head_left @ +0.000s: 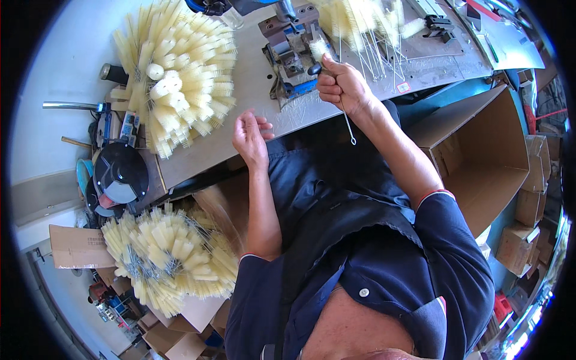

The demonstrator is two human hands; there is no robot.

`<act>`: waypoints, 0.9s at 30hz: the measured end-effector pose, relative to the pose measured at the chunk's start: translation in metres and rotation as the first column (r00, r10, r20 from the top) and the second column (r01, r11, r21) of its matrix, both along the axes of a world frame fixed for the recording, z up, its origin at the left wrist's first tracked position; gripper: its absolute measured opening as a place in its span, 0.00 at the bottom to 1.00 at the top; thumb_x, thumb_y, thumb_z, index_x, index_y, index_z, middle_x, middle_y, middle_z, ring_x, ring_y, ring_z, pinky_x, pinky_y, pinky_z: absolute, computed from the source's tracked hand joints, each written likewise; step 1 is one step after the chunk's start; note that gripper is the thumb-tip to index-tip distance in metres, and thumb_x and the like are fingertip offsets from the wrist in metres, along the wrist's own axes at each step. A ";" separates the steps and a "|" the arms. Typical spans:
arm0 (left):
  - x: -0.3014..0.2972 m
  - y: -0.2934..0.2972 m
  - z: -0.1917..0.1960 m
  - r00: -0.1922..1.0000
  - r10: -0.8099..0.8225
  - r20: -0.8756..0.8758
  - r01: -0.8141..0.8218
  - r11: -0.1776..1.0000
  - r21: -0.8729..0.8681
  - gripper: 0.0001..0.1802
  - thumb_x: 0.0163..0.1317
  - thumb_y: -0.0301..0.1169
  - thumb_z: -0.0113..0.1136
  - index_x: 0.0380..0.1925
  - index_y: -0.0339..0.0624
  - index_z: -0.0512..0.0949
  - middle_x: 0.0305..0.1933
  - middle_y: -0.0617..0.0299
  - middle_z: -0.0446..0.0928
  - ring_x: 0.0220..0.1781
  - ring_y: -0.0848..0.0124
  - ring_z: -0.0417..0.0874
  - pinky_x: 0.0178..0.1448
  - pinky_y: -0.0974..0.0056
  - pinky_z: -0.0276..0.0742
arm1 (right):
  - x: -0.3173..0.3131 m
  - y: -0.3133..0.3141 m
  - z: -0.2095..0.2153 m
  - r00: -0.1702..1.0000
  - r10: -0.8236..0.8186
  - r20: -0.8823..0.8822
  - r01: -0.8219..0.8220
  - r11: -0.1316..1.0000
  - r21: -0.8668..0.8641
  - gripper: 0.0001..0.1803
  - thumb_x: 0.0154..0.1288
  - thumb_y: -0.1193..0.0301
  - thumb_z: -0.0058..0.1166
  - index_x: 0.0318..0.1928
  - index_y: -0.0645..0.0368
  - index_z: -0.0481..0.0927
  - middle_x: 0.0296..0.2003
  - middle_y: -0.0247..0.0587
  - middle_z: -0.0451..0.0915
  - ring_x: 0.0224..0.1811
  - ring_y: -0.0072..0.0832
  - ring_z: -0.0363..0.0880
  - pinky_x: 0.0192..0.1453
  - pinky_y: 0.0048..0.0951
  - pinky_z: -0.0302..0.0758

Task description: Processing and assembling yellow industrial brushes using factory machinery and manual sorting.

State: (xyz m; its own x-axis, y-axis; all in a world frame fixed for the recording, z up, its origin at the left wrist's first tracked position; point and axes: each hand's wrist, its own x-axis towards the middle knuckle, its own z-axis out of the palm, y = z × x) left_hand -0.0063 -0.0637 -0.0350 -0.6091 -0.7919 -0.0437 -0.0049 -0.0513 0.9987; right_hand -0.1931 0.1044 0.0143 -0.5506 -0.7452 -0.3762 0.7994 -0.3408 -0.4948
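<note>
My right hand [345,87] is closed around a wire-handled bottle brush [319,50]. Its pale bristle head sticks out beyond the thumb, and the twisted wire, ending in a small loop, hangs below the fist. Beside these fingers is a black ball knob [314,69]; whether they touch it I cannot tell. Just behind stands a bench machine [287,48] with a metal clamp block and a blue base. At the bench's front edge my left hand [252,137] is loosely curled with fingers apart, and nothing shows in it.
A large heap of cream brushes [186,78] covers the bench's left side; more brushes [360,24] lie right of the machine. Wire bits litter the bench top [414,69]. Below left, a carton [81,246] holds more brushes. An open cardboard box [480,156] stands at my right.
</note>
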 end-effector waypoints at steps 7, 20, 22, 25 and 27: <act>-0.001 0.001 0.001 1.000 0.006 0.023 -0.006 1.000 -0.023 0.16 0.78 0.39 0.52 0.50 0.35 0.77 0.33 0.61 0.79 0.28 0.76 0.82 0.23 0.73 0.80 | -0.005 0.001 0.001 0.997 0.050 0.052 -0.049 0.999 -0.010 0.16 0.82 0.55 0.44 0.36 0.49 0.63 0.19 0.27 0.62 0.14 0.15 0.54 0.15 0.20 0.52; -0.005 -0.007 0.000 0.994 -0.076 0.073 0.073 0.996 0.045 0.16 0.75 0.39 0.58 0.51 0.39 0.77 0.32 0.65 0.79 0.28 0.79 0.80 0.25 0.73 0.77 | -0.031 0.037 0.003 0.890 -0.015 -0.457 0.284 0.802 0.526 0.23 0.74 0.51 0.54 0.25 0.51 0.70 0.18 0.28 0.65 0.14 0.17 0.57 0.16 0.25 0.54; -0.003 -0.010 -0.002 0.993 -0.099 0.062 0.096 0.994 0.056 0.16 0.75 0.41 0.57 0.50 0.41 0.77 0.31 0.66 0.78 0.27 0.80 0.79 0.25 0.73 0.77 | -0.064 0.048 0.002 0.823 -0.014 -0.567 0.401 0.721 0.565 0.23 0.71 0.49 0.56 0.24 0.49 0.72 0.18 0.25 0.64 0.15 0.16 0.57 0.18 0.25 0.54; 0.000 -0.014 -0.003 0.995 -0.083 0.046 0.083 0.997 0.006 0.15 0.75 0.40 0.56 0.48 0.39 0.78 0.29 0.65 0.78 0.23 0.80 0.77 0.22 0.71 0.75 | -0.123 0.064 0.004 0.677 0.086 -0.731 0.434 0.755 0.491 0.18 0.71 0.53 0.58 0.31 0.52 0.75 0.17 0.24 0.65 0.16 0.14 0.60 0.17 0.21 0.57; 0.001 -0.013 -0.002 0.996 -0.064 0.060 0.065 0.998 -0.010 0.15 0.74 0.38 0.57 0.48 0.37 0.78 0.30 0.63 0.79 0.24 0.79 0.79 0.22 0.70 0.76 | -0.163 0.065 0.008 0.654 0.289 -0.700 0.551 0.451 0.702 0.29 0.68 0.44 0.58 0.42 0.62 0.87 0.21 0.36 0.76 0.19 0.22 0.73 0.20 0.27 0.66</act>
State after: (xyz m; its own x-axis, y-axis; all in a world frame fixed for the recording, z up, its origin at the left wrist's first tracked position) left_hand -0.0053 -0.0772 -0.0373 -0.6558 -0.7515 -0.0722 -0.0674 -0.0369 0.9970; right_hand -0.3560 0.1694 0.0228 -0.9658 -0.1779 -0.1887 0.0780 0.4949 -0.8654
